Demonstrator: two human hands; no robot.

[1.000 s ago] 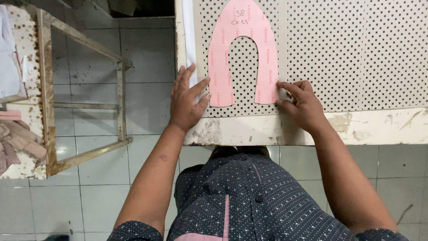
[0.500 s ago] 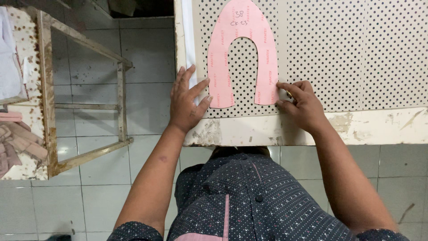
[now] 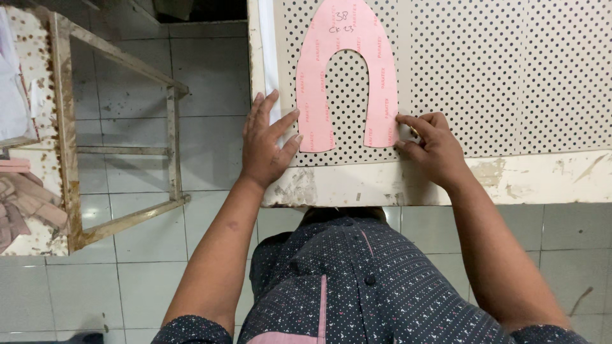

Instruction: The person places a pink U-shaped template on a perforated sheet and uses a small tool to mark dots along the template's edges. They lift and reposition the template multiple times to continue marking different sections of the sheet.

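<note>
Pink horseshoe-shaped pattern (image 3: 347,70) is lying flat on the white dotted sheet (image 3: 497,76), its arch pointing far and its two legs pointing near; dark handwriting is showing at the far end of the arch. The sheet is covering most of the bench (image 3: 542,178), whose worn, paint-chipped near edge is showing bare below it. A narrow white strip (image 3: 268,57) is running along the left side of the sheet.

Left hand (image 3: 268,143) is resting open and flat, fingers spread, on the left part of the sheet and the strip; its thumb is reaching toward the near end of the pattern's left leg, though actual contact cannot be told. The hand is grasping nothing.

Right hand (image 3: 430,143) is curling its fingers at the near end of the pattern's right leg, fingertips touching or pinching that corner; whether the hand is gripping the edge or only pressing on it cannot be told.

Both forearms are extending from the near edge of the view, over a dark patterned shirt (image 3: 357,286). A rusty metal frame (image 3: 121,140) is standing to the left, well apart from the bench, on a grey tiled floor (image 3: 210,83). Pinkish and brown pieces (image 3: 25,197) are lying at the far left edge.
</note>
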